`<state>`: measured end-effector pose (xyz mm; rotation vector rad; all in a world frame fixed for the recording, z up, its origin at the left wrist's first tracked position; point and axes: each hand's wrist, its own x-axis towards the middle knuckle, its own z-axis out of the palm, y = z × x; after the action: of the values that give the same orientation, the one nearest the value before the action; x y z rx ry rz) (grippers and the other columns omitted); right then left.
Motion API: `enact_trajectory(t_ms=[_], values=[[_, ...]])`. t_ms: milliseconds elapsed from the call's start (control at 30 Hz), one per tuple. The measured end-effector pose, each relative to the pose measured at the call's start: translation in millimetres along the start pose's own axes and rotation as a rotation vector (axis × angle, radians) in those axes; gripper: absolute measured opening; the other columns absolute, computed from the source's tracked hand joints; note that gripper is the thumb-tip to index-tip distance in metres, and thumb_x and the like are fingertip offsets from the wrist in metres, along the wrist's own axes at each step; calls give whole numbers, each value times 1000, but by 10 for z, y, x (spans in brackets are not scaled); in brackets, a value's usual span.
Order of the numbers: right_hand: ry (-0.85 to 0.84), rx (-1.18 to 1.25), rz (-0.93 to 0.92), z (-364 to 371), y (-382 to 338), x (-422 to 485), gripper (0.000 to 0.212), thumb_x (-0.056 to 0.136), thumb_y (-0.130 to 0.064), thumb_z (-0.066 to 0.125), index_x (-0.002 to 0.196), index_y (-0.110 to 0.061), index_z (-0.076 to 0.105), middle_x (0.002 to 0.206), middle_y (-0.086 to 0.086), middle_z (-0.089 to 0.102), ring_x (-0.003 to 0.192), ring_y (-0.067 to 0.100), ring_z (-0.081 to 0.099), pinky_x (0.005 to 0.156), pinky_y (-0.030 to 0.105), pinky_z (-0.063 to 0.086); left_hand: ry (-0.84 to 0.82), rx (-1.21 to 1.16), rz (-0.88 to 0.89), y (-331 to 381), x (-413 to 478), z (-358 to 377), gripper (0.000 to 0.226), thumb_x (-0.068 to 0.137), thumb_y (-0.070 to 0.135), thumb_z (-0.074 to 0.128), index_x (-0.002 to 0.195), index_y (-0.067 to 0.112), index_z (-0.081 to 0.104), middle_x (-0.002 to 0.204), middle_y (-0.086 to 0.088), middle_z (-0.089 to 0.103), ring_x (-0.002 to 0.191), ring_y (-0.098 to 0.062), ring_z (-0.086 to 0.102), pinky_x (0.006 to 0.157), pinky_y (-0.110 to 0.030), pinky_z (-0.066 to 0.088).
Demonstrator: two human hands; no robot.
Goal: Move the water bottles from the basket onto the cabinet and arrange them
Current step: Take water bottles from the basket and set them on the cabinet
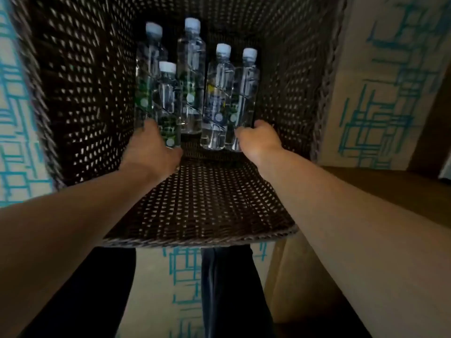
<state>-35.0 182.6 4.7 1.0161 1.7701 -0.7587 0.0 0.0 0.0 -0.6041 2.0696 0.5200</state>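
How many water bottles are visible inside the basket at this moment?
5, all lying in the woven basket: a far-left bottle, one by the left hand, a middle bottle, and two on the right. More may be hidden beneath.

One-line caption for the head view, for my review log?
Both hands, left and right, reach five white-capped clear plastic water bottles in a dark woven wicker basket.

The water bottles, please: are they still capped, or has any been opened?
All capped. Each of the five water bottles in the basket shows a white cap on its neck; whether any seal is broken cannot be told.
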Motion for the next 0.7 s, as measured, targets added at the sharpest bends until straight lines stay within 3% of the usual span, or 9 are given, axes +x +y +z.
enact_trajectory(t_ms=[100, 200, 300, 367, 433, 533, 633, 700], values=[[-33, 62, 33, 117, 6, 276, 62, 102, -25, 51, 156, -11, 24, 130, 6, 50, 127, 29, 52, 89, 28, 41, 114, -31, -62, 17, 252, 160, 79, 85, 38, 73, 145, 9, 30, 147, -18, 38, 128, -35, 47, 104, -45, 45], [-111, 165, 125, 214, 40, 477, 69, 100, -26, 57, 157, -13, 20, 153, 8, 41, 135, 29, 46, 92, 27, 37, 164, -77, -129, 49, 375, 310, 82, 84, 37, 75, 145, 8, 28, 149, -20, 33, 129, -35, 45, 100, -42, 44], [-80, 234, 157, 353, 51, 603, 78, 94, -28, 65, 157, -11, 22, 152, 10, 43, 129, 29, 51, 100, 33, 45, 238, -88, -121, 7, 431, 395, 83, 81, 35, 78, 142, 9, 28, 147, -20, 33, 123, -35, 48, 92, -39, 45], [-76, 265, 165, 371, 103, 650, 85, 91, -30, 69, 157, -11, 18, 151, 9, 43, 125, 26, 52, 97, 34, 44, 274, -102, -123, -14, 461, 404, 84, 77, 36, 81, 139, 10, 31, 145, -19, 35, 121, -35, 49, 91, -40, 46], [-89, 288, 151, 340, 153, 693, 84, 90, -34, 73, 154, -11, 24, 148, 6, 47, 115, 21, 52, 89, 31, 43, 286, -86, -115, -68, 531, 393, 85, 70, 42, 83, 134, 10, 37, 137, -20, 44, 115, -35, 53, 86, -41, 47], [-112, 293, 129, 346, 176, 699, 95, 82, -50, 76, 155, -16, 27, 153, 4, 45, 131, 25, 50, 91, 32, 42, 270, -166, -44, -166, 532, 317, 79, 58, 53, 78, 119, 13, 48, 110, -12, 62, 91, -29, 63, 73, -38, 55], [-192, 327, 130, 371, 170, 628, 90, 75, -57, 78, 149, -22, 40, 139, -2, 54, 125, 24, 55, 99, 38, 49, 194, -318, -35, -140, 461, 270, 60, 67, 45, 78, 111, 15, 49, 88, 4, 62, 77, -17, 63, 65, -31, 51], [-262, 376, 160, 388, 171, 540, 72, 75, -53, 79, 135, -20, 55, 120, -2, 65, 107, 19, 64, 94, 39, 56, 102, -448, -63, -87, 415, 239, 61, 71, 43, 79, 118, 17, 50, 99, 6, 66, 88, -17, 65, 78, -32, 54]])
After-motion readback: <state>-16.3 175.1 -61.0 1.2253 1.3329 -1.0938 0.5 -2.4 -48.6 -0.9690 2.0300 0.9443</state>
